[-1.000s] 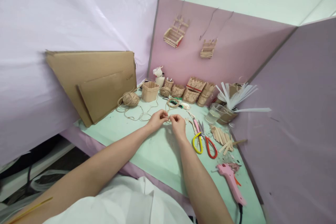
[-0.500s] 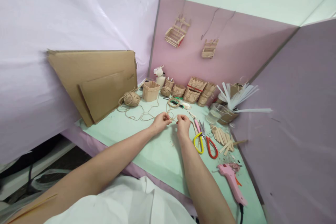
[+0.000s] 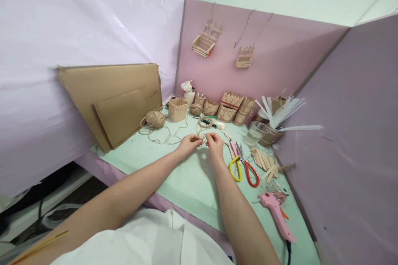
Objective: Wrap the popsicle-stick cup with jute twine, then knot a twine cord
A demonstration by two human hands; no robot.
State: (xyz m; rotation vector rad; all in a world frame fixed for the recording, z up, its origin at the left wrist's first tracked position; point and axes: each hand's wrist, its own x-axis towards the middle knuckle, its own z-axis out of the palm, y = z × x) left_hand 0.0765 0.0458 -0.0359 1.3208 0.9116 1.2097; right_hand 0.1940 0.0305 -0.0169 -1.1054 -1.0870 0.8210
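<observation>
My left hand (image 3: 187,145) and my right hand (image 3: 214,145) meet over the middle of the mint-green table (image 3: 183,182). Both pinch a thin strand of jute twine (image 3: 203,139) between their fingertips. The strand runs back in loose loops (image 3: 161,136) to a ball of twine (image 3: 154,119) at the left rear. Scissors with a yellow and a red handle (image 3: 244,168) lie just right of my right hand.
Cardboard sheets (image 3: 115,99) lean on the left wall. Small stick baskets (image 3: 230,109) line the back. A cup of white strips (image 3: 272,126), a clear glass (image 3: 254,133), loose wooden sticks (image 3: 264,160) and a pink glue gun (image 3: 275,211) sit at right.
My hands drew slightly apart with the twine half a second ago, then came back together. The view shifted a little.
</observation>
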